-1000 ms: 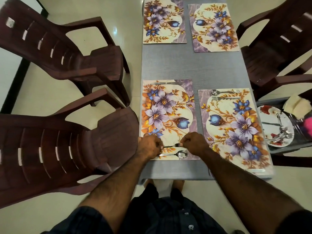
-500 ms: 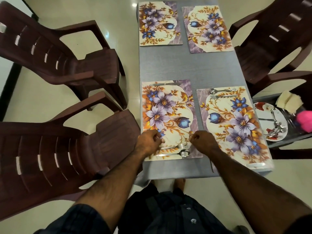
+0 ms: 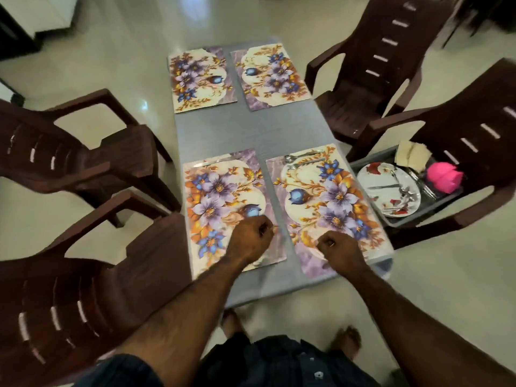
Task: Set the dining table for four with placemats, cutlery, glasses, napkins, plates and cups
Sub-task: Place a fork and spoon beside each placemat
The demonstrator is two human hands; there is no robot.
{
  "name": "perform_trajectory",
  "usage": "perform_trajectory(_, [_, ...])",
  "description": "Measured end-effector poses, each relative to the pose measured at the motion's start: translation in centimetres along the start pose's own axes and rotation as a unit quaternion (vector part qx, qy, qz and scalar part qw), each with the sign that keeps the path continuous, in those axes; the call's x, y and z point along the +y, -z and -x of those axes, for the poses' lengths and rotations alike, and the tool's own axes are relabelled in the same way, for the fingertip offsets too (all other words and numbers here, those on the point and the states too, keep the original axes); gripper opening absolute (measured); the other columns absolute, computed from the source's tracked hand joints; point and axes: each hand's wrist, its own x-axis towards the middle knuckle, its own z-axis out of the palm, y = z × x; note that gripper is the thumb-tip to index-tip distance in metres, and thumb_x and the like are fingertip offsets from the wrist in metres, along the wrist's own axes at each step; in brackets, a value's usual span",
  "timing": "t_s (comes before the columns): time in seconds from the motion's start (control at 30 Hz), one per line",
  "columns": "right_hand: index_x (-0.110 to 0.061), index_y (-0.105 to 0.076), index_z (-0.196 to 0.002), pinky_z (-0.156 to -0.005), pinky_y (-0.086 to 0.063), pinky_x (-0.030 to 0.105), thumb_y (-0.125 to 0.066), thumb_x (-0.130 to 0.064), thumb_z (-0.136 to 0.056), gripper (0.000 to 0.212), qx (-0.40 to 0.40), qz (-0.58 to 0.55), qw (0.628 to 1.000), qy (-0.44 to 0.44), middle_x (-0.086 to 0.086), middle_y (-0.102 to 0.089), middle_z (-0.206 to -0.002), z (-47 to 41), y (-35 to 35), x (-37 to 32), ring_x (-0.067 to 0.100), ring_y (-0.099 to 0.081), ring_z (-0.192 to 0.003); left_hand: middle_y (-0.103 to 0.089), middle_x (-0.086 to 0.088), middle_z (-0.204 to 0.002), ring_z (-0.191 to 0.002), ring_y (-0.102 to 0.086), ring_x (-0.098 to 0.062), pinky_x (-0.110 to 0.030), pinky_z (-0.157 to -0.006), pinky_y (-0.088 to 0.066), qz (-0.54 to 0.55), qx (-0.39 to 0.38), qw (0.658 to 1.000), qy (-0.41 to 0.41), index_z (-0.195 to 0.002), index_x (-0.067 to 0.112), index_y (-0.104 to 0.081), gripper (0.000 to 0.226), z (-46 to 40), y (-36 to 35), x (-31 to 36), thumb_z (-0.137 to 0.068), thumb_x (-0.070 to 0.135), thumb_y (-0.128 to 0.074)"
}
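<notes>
I count four floral placemats on the grey table [image 3: 251, 129]: the near-left placemat [image 3: 223, 208], the near-right placemat [image 3: 326, 208], and two bare ones at the far end, the far-left placemat [image 3: 199, 79] and far-right placemat [image 3: 272, 76]. A knife [image 3: 215, 162] lies along the far edge of the near-left mat, and a spoon and fork [image 3: 304, 160] lie side by side along the far edge of the near-right mat, their long axes running across the table. The rest of the supply sits in a grey tray [image 3: 371, 160] on the seat of the chair [image 3: 446, 163] just off the table's right edge: a patterned plate [image 3: 389, 189] with loose cutlery [image 3: 405, 191] strewn on it, folded napkins [image 3: 411, 155] behind, and something bright pink [image 3: 444, 178] I can't identify through the blur. My left hand [image 3: 251, 238] hovers over the near end of the near-left mat with its fingers curled in, and I see nothing in it; the right hand [image 3: 340, 252] is over the near end of the near-right mat, also curled, and I cannot tell whether it holds anything. I judge the two far settings need cutlery next, so the relation that matters is that the tray lies right of and beyond the right hand, which is clearly the nearer one. The pieces on the plate point several ways, so I'd pick one whose handle faces me.
</notes>
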Motion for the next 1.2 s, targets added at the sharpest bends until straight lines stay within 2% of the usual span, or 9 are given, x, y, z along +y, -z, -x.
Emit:
perform_trajectory(0.1, [-0.022, -0.072, -0.076, -0.068, -0.046, 0.023, -0.082, -0.02, -0.087, 0.015, -0.017, -0.025, 1.0, 0.0, -0.011, -0.071, -0.073, 0.6, 3.2, 4.7, -0.002, -0.063, -0.068, -0.076, 0.0, -0.088, -0.079, -0.069, -0.023, -0.033, -0.07, -0.053, -0.016, -0.03, 0.999, -0.028, -0.094, 0.021, -0.074, 0.012, -0.2, -5.4, 5.1, -0.095, 0.031, -0.069])
perform_trajectory(0.3, [-0.015, -0.072, -0.077, -0.071, -0.06, 0.044, -0.081, -0.029, -0.085, 0.019, -0.009, -0.066, 0.995, -0.068, 0.002, -0.071, -0.069, 2.3, 14.6, 17.6, 0.021, -0.068, -0.067, -0.076, 0.005, -0.085, -0.078, -0.066, -0.015, -0.031, -0.071, -0.05, -0.003, -0.074, 0.997, -0.006, -0.089, 0.022, -0.074, 0.012, -0.4, -18.4, 16.5, -0.092, 0.033, -0.069])
perform_trajectory(0.43, [-0.024, -0.073, -0.074, -0.077, -0.062, 0.045, -0.08, -0.034, -0.086, 0.017, 0.046, -0.103, 0.984, -0.138, -0.002, -0.073, -0.07, 3.3, 23.8, 24.3, 0.023, -0.073, -0.07, -0.074, 0.009, -0.083, -0.076, -0.066, -0.012, -0.031, -0.072, -0.052, -0.006, -0.153, 0.988, -0.018, -0.089, 0.024, -0.074, 0.018, -2.1, -24.9, 23.7, -0.09, 0.042, -0.07])
perform_trajectory(0.5, [-0.029, -0.074, -0.076, -0.079, -0.063, 0.048, -0.079, -0.038, -0.084, 0.013, 0.067, -0.115, 0.977, -0.165, -0.004, -0.074, -0.07, 2.9, 27.1, 27.2, 0.024, -0.074, -0.071, -0.074, 0.008, -0.083, -0.077, -0.068, -0.012, -0.032, -0.074, -0.054, -0.009, -0.158, 0.987, -0.016, -0.088, 0.025, -0.075, 0.029, -3.9, -27.4, 26.2, -0.087, 0.052, -0.065])
perform_trajectory(0.57, [-0.029, -0.074, -0.076, -0.08, -0.063, 0.049, -0.077, -0.041, -0.082, 0.014, 0.075, -0.121, 0.973, -0.181, -0.005, -0.074, -0.07, 2.2, 29.3, 29.3, 0.023, -0.074, -0.072, -0.074, 0.009, -0.082, -0.077, -0.068, -0.012, -0.03, -0.074, -0.054, 0.0, -0.155, 0.988, -0.006, -0.087, 0.025, -0.076, 0.024, -6.0, -29.8, 27.8, -0.088, 0.049, -0.07])
perform_trajectory(0.67, [-0.03, -0.074, -0.074, -0.079, -0.064, 0.049, -0.075, -0.045, -0.08, 0.016, 0.06, -0.121, 0.974, -0.182, -0.004, -0.074, -0.071, 1.0, 31.4, 30.2, 0.022, -0.074, -0.072, -0.074, 0.01, -0.081, -0.076, -0.069, -0.011, -0.029, -0.074, -0.054, 0.016, -0.163, 0.986, 0.011, -0.087, 0.026, -0.076, 0.014, -9.4, -33.1, 29.4, -0.091, 0.04, -0.076])
perform_trajectory(0.9, [-0.024, -0.075, -0.08, -0.078, -0.064, 0.046, -0.076, -0.035, -0.092, 0.016, -0.023, -0.059, 0.984, -0.164, -0.002, -0.075, -0.078, -8.0, 36.6, 31.6, 0.016, -0.074, -0.069, -0.071, 0.008, -0.08, -0.077, -0.067, -0.017, -0.033, -0.075, -0.057, 0.032, -0.178, 0.982, 0.057, -0.087, 0.03, -0.071, 0.015, -18.3, -41.8, 30.9, -0.089, 0.045, -0.072])
perform_trajectory(1.07, [-0.023, -0.076, -0.081, -0.074, -0.063, 0.044, -0.075, -0.036, -0.09, 0.016, -0.011, -0.045, 0.985, -0.166, -0.003, -0.074, -0.074, -18.7, 38.8, 33.3, 0.013, -0.072, -0.066, -0.072, 0.006, -0.089, -0.086, -0.067, -0.02, -0.031, -0.076, -0.054, -0.014, -0.247, 0.962, 0.112, -0.09, 0.032, -0.069, 0.015, -25.6, -46.7, 30.0, -0.091, 0.045, -0.074])
perform_trajectory(1.2, [-0.026, -0.072, -0.073, -0.069, -0.06, 0.038, -0.074, -0.033, -0.088, 0.017, -0.038, -0.051, 0.985, -0.161, -0.007, -0.072, -0.068, -26.9, 37.7, 35.1, 0.013, -0.069, -0.066, -0.075, 0.004, -0.102, -0.091, -0.066, -0.019, -0.029, -0.079, -0.053, -0.057, -0.352, 0.924, 0.139, -0.093, 0.032, -0.072, 0.022, -30.4, -49.1, 28.7, -0.084, 0.051, -0.076])
